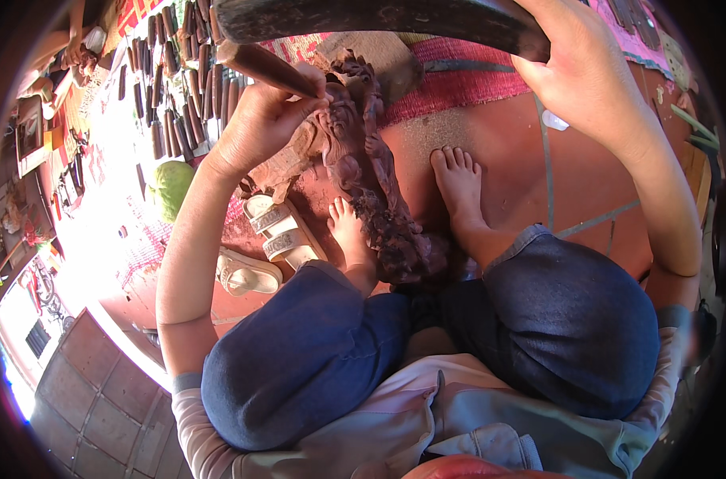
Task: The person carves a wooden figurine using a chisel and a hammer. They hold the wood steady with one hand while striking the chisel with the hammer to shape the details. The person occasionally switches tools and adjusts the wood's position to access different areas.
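Note:
My left hand [259,124] is closed round a chisel [267,68] by its brown wooden handle, over the upper part of a carved statue. The blade is mostly hidden by the hand and the carving. My right hand [582,76] grips one end of a long, dark wooden mallet [379,20], which spans the top of the view with its other end above the chisel handle. The reddish-brown wooden statue [343,164], with a bearded figure and rough lower part, lies between my bare feet and leans on a brown bag-like cushion [383,60].
Several wooden-handled chisels [171,96] lie in rows at the far left. Near them sits a round green fruit [171,190]. Pale sandals [287,231] rest by my left foot. A pink mat [451,88] crosses the red tile floor [586,176]. Another person's limbs [71,52] show at the upper left.

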Demonstrator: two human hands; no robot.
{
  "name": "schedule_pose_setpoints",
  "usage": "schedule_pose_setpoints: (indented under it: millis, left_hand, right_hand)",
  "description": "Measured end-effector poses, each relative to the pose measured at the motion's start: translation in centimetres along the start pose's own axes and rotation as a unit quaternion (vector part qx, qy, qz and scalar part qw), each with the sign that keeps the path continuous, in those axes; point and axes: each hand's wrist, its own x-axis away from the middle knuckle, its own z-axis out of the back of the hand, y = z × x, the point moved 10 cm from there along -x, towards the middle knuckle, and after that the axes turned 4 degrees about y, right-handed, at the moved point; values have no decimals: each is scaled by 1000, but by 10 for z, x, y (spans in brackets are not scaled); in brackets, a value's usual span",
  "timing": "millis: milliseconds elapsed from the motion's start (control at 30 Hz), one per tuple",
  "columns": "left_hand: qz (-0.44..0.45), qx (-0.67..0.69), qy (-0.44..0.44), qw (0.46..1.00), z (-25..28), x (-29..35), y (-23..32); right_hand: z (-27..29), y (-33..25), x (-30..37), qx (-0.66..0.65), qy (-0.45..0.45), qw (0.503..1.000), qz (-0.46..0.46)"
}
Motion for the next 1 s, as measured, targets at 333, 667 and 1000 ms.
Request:
schedule_pose_setpoints:
  millis: [333, 667, 1000]
  left_hand:
    - [-5, -12, -5, 1000, -1, -1, 4]
    - [-25, -32, 5, 999, -1, -1, 5]
    - [-55, -79, 15, 995, -6, 3, 12]
  right_hand:
    - [1, 5, -4, -34, 1, 999, -25]
    - [17, -15, -19, -113, 107, 986, 66]
    - [-5, 3, -9, 30, -31, 998, -43]
